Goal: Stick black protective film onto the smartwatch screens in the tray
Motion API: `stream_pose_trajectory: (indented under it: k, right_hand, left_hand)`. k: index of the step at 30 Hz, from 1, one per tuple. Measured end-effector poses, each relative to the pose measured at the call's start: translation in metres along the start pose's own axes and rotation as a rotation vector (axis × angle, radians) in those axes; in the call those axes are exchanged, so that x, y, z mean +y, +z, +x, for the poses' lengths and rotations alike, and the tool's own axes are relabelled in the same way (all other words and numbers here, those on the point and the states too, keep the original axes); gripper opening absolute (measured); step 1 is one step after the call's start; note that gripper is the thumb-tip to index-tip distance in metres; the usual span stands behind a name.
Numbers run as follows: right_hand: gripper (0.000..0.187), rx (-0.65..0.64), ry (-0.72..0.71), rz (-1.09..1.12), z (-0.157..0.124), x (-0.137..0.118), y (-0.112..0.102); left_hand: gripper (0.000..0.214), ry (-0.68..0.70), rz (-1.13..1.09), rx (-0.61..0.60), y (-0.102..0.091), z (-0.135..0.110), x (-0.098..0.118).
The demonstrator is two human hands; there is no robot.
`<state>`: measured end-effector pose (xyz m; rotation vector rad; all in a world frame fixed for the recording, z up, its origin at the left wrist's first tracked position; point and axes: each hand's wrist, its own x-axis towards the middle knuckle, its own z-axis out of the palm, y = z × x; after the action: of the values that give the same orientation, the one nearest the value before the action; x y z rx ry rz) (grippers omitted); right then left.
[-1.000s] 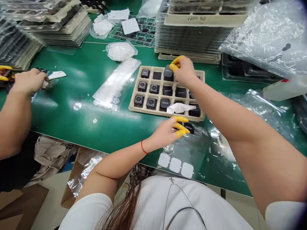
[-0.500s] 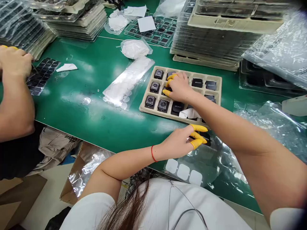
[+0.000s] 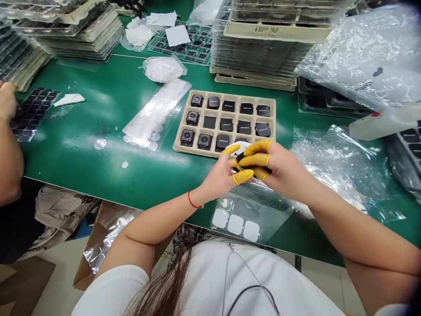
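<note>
The right hand [image 3: 283, 169], in yellow finger cots [image 3: 255, 148], pinches a small black square piece [image 3: 242, 157] just left of its palm; the piece's long axis cannot be told. The left hand [image 3: 219, 177], fingers curled, is beside it, by a white wipe [image 3: 238, 148]. Both are just below the pulp tray's [image 3: 230, 93] near rim, above a clear bag [image 3: 250, 215].

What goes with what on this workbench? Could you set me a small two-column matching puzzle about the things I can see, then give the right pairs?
Things:
1. Red cord bracelet
2. Finger cots
3. Pulp tray
4. Clear bag of white square pads

Descriptions:
A. Lying on the green bench top
B. Yellow
C. Around the left wrist
D. Holding rows of black square devices

Right pairs: 1-C, 2-B, 3-D, 4-A.
</note>
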<state>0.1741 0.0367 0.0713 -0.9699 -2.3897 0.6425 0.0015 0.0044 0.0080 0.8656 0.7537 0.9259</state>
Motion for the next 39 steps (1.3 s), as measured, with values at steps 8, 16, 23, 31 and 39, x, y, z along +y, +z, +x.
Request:
stream_pose_trajectory:
  k: [8, 16, 23, 31, 39]
  right_hand:
    - [0.029, 0.063, 0.469, 0.631, -0.043, 0.019, 0.022]
    - [0.013, 0.259, 0.194, -0.028, -0.07, 0.025, 0.008]
    - [0.017, 0.251, 0.684, -0.425, -0.075, 0.107, -0.024]
    - [0.018, 0.144, 0.25, -0.121, 0.009, 0.068, 0.036]
    - [0.014, 0.041, -0.278, -0.023, -0.025, 0.026, 0.017]
  left_hand:
    - [0.096, 0.053, 0.403, -0.169, 0.006, -0.006, -0.016]
    - [0.052, 0.054, 0.475, -0.223, 0.003, -0.005, -0.022]
    - [0.052, -0.139, 0.286, -0.219, 0.008, -0.008, -0.002]
    - [0.053, -0.086, 0.454, -0.089, 0.005, -0.006, -0.004]
    - [0.056, -0.033, 0.52, -0.07, -0.003, -0.001, 0.003]
